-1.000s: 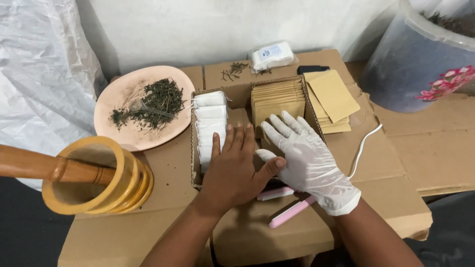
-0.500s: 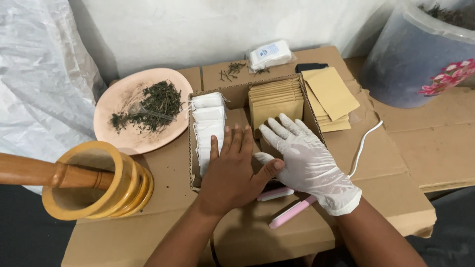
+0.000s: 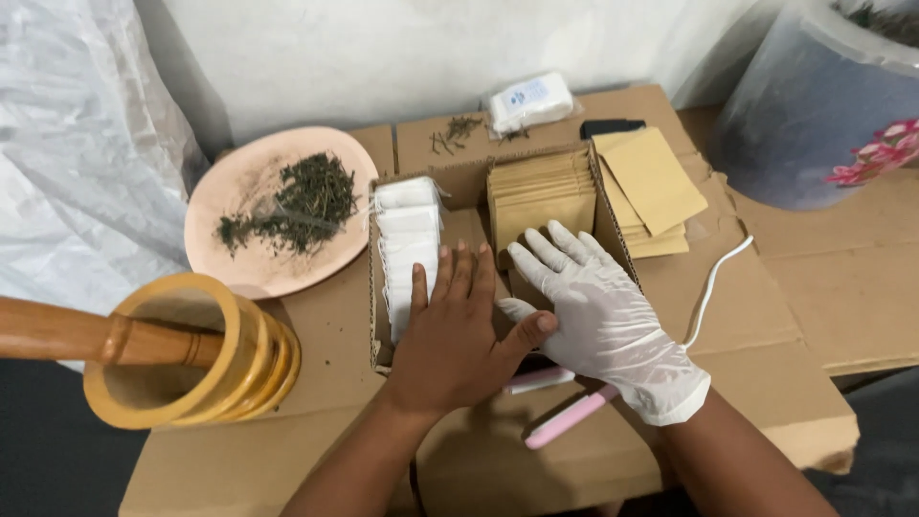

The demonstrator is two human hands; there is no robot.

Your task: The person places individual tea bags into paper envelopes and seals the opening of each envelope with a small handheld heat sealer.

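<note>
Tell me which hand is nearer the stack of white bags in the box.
Left. The bare left hand lies beside the white bags, fingers almost touching; the gloved right hand rests farther right.

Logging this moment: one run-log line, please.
left hand: bare, flat in cardboard box | right hand: gloved, flat beside it | white sachets: stacked left compartment

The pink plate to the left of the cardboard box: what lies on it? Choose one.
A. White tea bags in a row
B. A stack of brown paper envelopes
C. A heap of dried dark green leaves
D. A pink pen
C. The pink plate carries a loose heap of dried dark green leaves; the brown envelopes and white bags stand inside the cardboard box.
</note>
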